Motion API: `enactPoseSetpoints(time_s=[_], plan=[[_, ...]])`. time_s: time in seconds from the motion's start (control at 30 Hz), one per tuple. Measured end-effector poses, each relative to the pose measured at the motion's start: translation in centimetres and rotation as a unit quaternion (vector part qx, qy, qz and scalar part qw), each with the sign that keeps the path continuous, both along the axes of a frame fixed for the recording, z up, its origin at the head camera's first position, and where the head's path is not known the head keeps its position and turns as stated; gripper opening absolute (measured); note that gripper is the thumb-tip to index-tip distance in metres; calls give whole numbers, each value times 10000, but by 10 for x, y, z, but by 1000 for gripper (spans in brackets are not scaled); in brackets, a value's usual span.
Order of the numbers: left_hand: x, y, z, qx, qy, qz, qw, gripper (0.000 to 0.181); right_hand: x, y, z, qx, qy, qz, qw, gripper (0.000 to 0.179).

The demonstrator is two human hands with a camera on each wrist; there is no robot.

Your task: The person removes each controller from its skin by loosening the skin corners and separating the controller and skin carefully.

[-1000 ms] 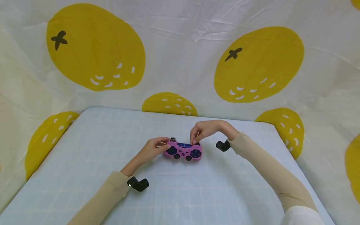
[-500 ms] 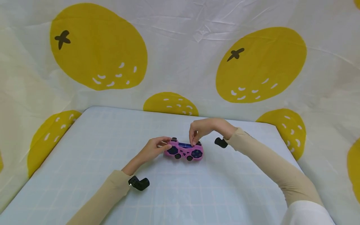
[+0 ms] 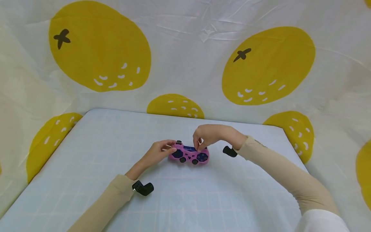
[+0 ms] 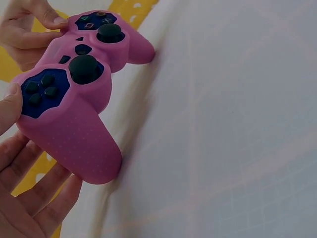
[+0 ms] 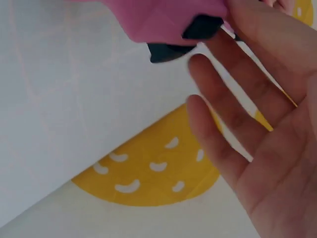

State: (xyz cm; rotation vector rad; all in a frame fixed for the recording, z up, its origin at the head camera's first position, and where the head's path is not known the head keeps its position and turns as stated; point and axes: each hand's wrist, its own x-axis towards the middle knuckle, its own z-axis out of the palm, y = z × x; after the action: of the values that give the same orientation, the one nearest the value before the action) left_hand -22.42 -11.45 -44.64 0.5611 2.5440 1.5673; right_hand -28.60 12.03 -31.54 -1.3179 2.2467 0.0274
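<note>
A dark blue game controller (image 3: 202,157) in a pink silicone cover (image 4: 74,139) is held just above the table, thumbsticks toward me. My left hand (image 3: 156,153) holds its left end, thumb beside the directional pad and fingers behind it. With bent fingers and thumb, my right hand (image 3: 210,133) pinches the cover's upper edge on the right, beside a blue strip. In the right wrist view, dark shoulder buttons (image 5: 204,27) poke out of the pink cover, and the other fingers of my right hand (image 5: 267,124) spread loosely. The exact pinch point is partly hidden.
A pale blue table (image 3: 185,199) with a faint grid lies beneath. Behind its far edge hangs a white cloth (image 3: 185,58) printed with yellow fruit. Small black cameras sit on the left wrist (image 3: 143,188) and the right wrist (image 3: 230,151).
My right hand has shifted slightly left, its thumb now lower on the cover's upper edge. The left hand and the controller stay nearly in place.
</note>
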Motion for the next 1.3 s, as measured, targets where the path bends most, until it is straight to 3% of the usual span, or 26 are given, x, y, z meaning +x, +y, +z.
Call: enactPoseSetpoints(time_s=[0.2,0.37,0.6,0.77,0.97,1.17,1.3], plan=[[-1,0,-1,78,5,7,10000,44,12,6,-11,-801,837,109,9932,5],[0,0,0,49,-3,60,10000,44,22,12,-15,-1266,1268,-15,9838,6],[0,0,1,34,71,70,9999,44,34,4,-16,-794,1754,-161,9811,9],[0,1,0,55,156,-2,9999,43,37,-1,-16,-453,1473,-390,9873,12],[0,2,0,92,242,-126,9996,43,27,-2,-14,-217,851,47,9961,13],[-1,2,0,21,330,-186,9993,43,13,4,-15,-603,295,622,9958,14],[-2,1,0,-63,310,-290,9991,43,6,9,-18,-886,-30,669,9938,12]])
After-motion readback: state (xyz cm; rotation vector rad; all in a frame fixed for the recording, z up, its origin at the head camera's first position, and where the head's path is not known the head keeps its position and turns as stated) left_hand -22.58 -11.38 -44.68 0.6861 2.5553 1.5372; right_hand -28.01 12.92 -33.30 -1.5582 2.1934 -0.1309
